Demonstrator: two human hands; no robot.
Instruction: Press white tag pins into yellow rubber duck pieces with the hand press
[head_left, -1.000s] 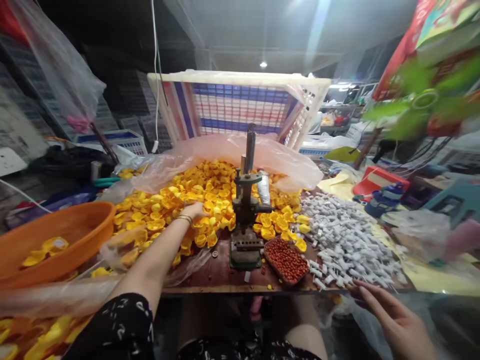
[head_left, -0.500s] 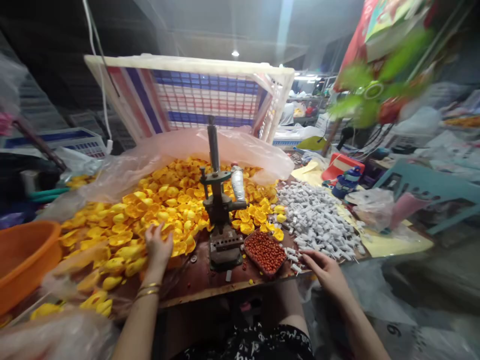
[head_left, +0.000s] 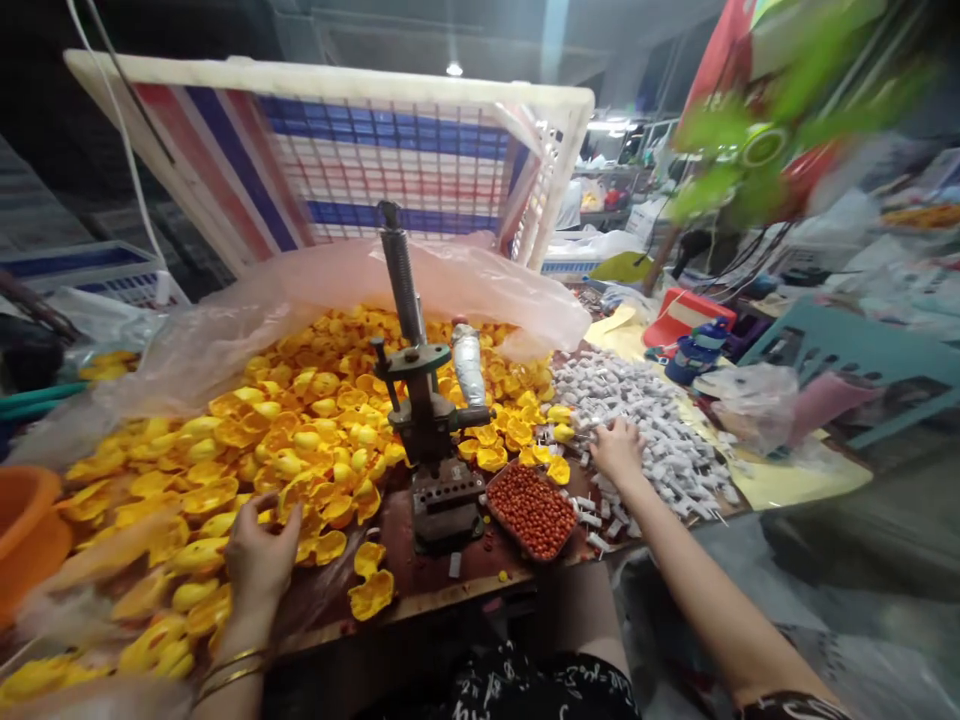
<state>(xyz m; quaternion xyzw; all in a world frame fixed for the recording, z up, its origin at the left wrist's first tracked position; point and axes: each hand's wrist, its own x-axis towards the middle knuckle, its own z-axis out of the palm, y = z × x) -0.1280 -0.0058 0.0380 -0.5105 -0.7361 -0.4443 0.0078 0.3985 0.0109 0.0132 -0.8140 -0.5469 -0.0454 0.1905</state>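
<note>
My left hand rests on the near edge of a big heap of yellow plastic pieces, fingers curled over some of them. My right hand reaches into a pile of small white parts, its fingers buried among them. Between the hands stands a small metal hand press with a tall lever, bolted to the brown table. A shallow tray of red beads lies just right of the press base. Two yellow pieces sit loose near the table's front edge.
A white lattice crate with a striped liner stands tipped up behind the heap, with pink plastic sheet draped below it. An orange basin is at the far left. A teal stool and clutter fill the right.
My left hand has drawn back from the middle of the yellow heap to its near edge. My right hand has gone from the table's front edge up into the white parts.
</note>
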